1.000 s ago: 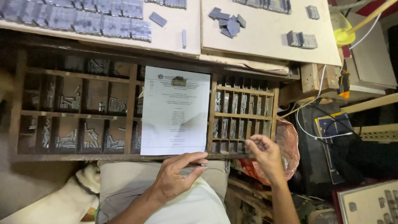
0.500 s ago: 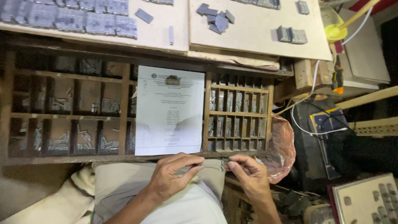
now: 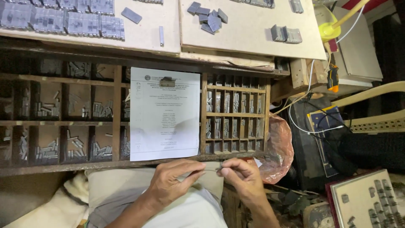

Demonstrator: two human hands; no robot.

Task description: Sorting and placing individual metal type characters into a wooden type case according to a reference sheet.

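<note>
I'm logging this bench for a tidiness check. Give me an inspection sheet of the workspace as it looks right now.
Surface: dark wooden compartment tray holding many small grey metal pieces; pale boards behind it.
Job's things: small grey metal piece pinched at the right hand's fingertips; white printed sheet clipped over the tray.
Clutter: loose grey metal blocks on the boards; crumpled pinkish plastic bag beside the tray.
Hands: left hand and right hand meet at the tray's front edge, fingertips together.
Cables: white cables trail down on the right.
Surroundings: yellow round object, framed board of grey blocks at lower right.
</note>
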